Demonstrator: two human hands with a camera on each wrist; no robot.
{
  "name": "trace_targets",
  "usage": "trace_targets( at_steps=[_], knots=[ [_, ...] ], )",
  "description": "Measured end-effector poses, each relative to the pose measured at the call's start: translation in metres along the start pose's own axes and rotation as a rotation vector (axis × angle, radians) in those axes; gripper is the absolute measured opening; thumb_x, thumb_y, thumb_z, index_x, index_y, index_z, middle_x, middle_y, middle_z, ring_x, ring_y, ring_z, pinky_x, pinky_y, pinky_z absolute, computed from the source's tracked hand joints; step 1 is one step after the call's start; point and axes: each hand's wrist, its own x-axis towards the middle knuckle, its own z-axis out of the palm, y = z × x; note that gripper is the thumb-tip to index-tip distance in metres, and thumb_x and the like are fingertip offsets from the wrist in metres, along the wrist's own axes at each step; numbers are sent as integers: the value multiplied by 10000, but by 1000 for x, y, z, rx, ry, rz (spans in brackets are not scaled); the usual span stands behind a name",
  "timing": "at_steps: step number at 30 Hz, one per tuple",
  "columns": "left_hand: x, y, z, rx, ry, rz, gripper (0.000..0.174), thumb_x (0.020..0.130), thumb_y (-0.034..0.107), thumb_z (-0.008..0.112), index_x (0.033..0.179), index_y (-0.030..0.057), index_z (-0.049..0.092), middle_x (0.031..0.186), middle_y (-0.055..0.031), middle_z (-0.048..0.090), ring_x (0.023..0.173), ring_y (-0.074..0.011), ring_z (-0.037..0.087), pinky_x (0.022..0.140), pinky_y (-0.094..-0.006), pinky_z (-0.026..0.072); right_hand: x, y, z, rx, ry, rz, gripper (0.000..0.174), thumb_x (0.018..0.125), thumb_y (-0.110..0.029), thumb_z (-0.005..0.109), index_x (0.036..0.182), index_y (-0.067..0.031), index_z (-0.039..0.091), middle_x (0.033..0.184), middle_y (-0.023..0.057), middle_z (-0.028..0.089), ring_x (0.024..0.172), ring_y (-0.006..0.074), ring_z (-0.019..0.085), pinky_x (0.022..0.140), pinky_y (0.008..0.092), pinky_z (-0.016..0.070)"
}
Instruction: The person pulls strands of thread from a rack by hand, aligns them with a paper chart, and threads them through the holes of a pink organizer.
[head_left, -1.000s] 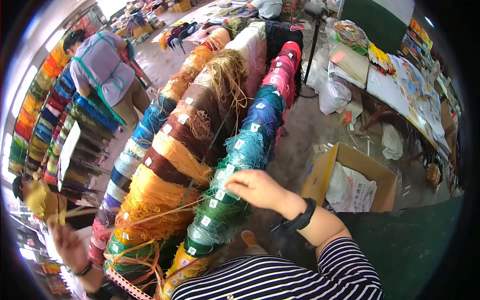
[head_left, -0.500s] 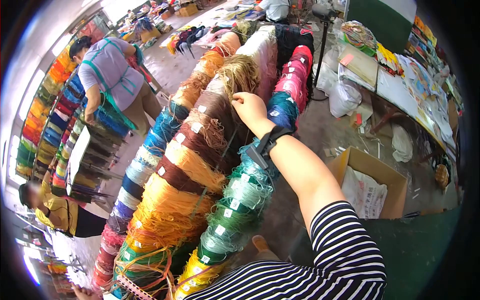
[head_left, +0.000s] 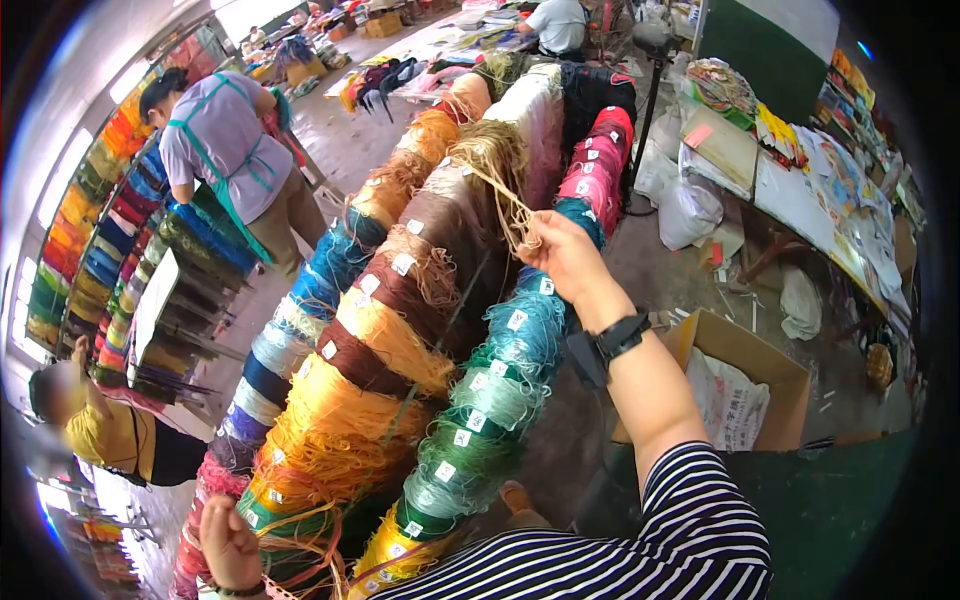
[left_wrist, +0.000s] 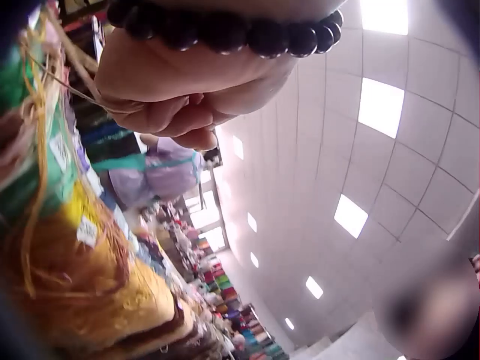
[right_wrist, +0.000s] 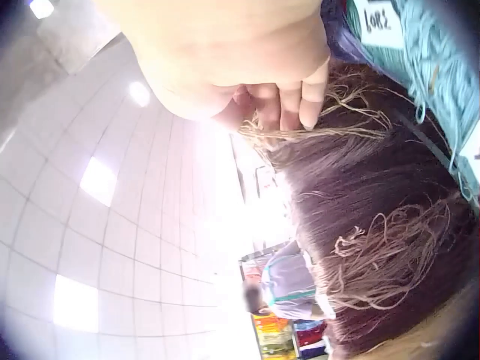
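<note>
In the head view, my right hand point(head_left: 565, 255) pinches a few tan threads point(head_left: 512, 205), drawn taut from the tan hank point(head_left: 490, 150) over the middle bar. The right wrist view shows its fingers curled over these threads, beside brown hanks point(right_wrist: 352, 180) with a loose tangle. My left hand point(head_left: 228, 545) is low at the left, near the front end of the bars, fingers curled. Thin strands point(left_wrist: 81, 91) run to its fingers in the left wrist view. Orange and pink loose strands point(head_left: 315, 530) lie over the green hank beside it.
Rows of labelled hanks surround the hands, with teal and green hanks point(head_left: 500, 380) on the right bar. An open cardboard box point(head_left: 790, 400) stands on the floor at right, a paper-strewn table point(head_left: 770, 190) behind it. Two people stand at left, near thread racks point(head_left: 90, 230).
My right hand moved from the green hanks up to the tan hank, then drew threads toward me and rightward. My left hand dropped almost out of view, then came back up.
</note>
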Motion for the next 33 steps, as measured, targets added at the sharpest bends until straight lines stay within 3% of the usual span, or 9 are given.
trace_targets(
  at_steps=[5, 6, 12, 16, 18, 22, 23, 30, 33],
  knots=[
    [33, -24, 100, 58, -304, -159, 97, 939, 141, 511, 928, 71, 578, 667, 35, 472, 463, -44, 338, 402, -176, 260, -42, 6, 5, -275, 92, -24, 447, 890, -106, 596, 1295, 1, 442, 777, 49, 618, 671, 126, 602, 611, 254, 477],
    [40, -30, 117, 70, -390, -170, 108, 941, 143, 511, 922, 66, 584, 672, 31, 477, 467, -45, 341, 408, -180, 260, -53, 5, 12, -340, 167, -49, 392, 892, -126, 602, 1246, 3, 494, 771, 48, 621, 665, 119, 599, 582, 245, 467],
    [62, -52, 230, 55, -621, -351, 134, 955, 166, 505, 972, 66, 593, 698, 28, 517, 485, -33, 351, 423, -164, 255, -111, 10, 12, -553, 29, 113, 154, 895, -180, 624, 942, -39, 665, 767, 0, 647, 643, 59, 571, 531, 188, 409],
    [85, -87, 278, 29, -651, -422, 146, 973, 190, 493, 1009, 85, 589, 811, 0, 630, 480, -18, 336, 418, -159, 259, -151, 26, 29, -536, -130, -3, 131, 897, -63, 620, 978, 31, 663, 859, 44, 681, 795, 93, 626, 734, 251, 497],
    [87, -97, 299, 49, -616, -428, 151, 978, 198, 488, 1011, 90, 589, 858, -13, 655, 478, -19, 331, 415, -162, 258, -163, 30, 39, -683, -99, -40, 139, 892, -74, 631, 977, 29, 669, 863, 40, 683, 803, 91, 625, 730, 252, 496],
    [99, -118, 329, -4, -614, -432, 161, 984, 205, 475, 1024, 96, 587, 916, -27, 677, 475, -22, 324, 410, -170, 256, -167, 31, 50, -996, -122, -326, 141, 852, -98, 655, 975, -37, 687, 877, 90, 692, 814, 195, 653, 737, 310, 505],
    [102, -121, 336, 12, -635, -428, 200, 995, 237, 452, 1037, 93, 584, 932, -32, 681, 466, -28, 316, 404, -175, 251, -166, 33, 51, -1040, -135, -384, 139, 837, -106, 650, 963, -62, 688, 878, 107, 682, 826, 265, 643, 749, 353, 504],
    [108, -122, 372, -32, -774, -567, 431, 997, 431, 382, 1184, 74, 533, 1002, -21, 668, 532, -30, 371, 412, -173, 261, -169, 44, 59, -1137, -154, -512, 197, 829, -113, 640, 1022, -81, 665, 841, 93, 663, 799, 284, 624, 734, 386, 493],
    [113, -118, 366, -244, -952, -660, 473, 991, 461, 385, 1244, 79, 505, 879, 21, 625, 562, -36, 404, 428, -168, 285, -175, 40, 59, -1134, -228, -475, 272, 822, -118, 650, 1092, -81, 642, 859, 104, 655, 818, 287, 623, 745, 385, 491]
  ],
)
